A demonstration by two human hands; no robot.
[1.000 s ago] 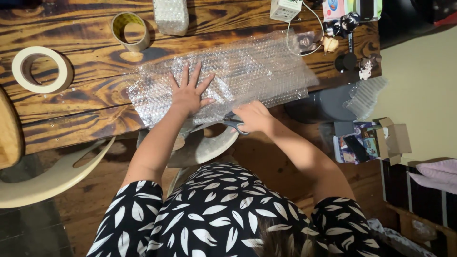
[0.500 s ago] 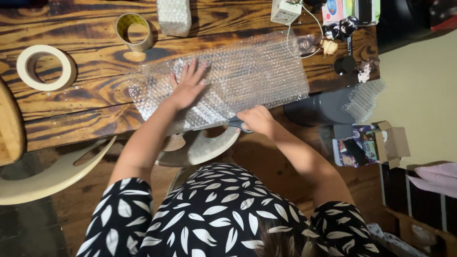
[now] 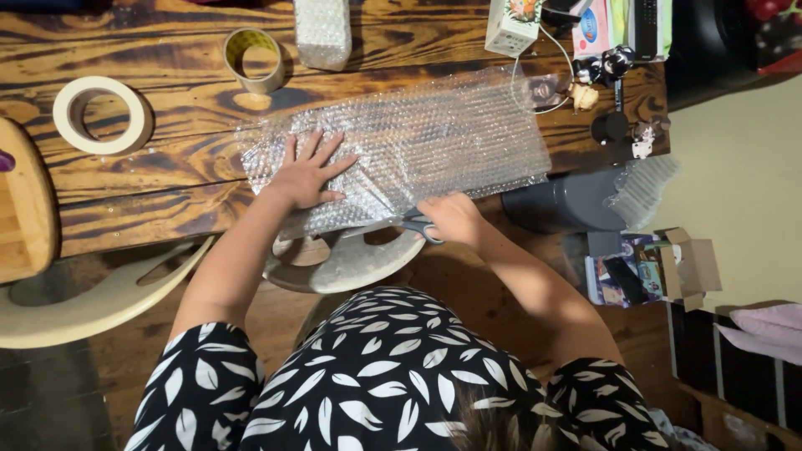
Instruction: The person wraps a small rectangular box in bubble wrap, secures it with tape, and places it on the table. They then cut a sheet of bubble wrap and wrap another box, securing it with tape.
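**Bubble wrap held flat and cut at the table edge**

Dark burnt-wood planks make the table (image 3: pixel 125 200), seen from above, with a wooden floor below it and a pale floor at the right. A sheet of bubble wrap (image 3: pixel 434 134) lies across the near part of the table, and its near edge hangs a little over the table edge.

The left hand (image 3: pixel 305 177) lies flat on the left part of the sheet, palm down, with the fingers spread open. The right hand (image 3: pixel 451 219) is at the near edge of the sheet, with the fingers closed around the grey handles of the scissors (image 3: pixel 416 224). The blades point to the left, under the edge of the sheet; whether they are open cannot be told.

Behind the sheet stand a roll of brown tape (image 3: pixel 255 58) and a small parcel wrapped in bubble wrap (image 3: pixel 324 32). A wide roll of pale tape (image 3: pixel 102 114) lies well apart at the left. A small printed box (image 3: pixel 511 25) stands at the far right of the table; its content is not visible. On the floor at the right, an open cardboard box (image 3: pixel 681 259) holds colourful printed packs. A grey bin (image 3: pixel 568 200) stands beside the table.
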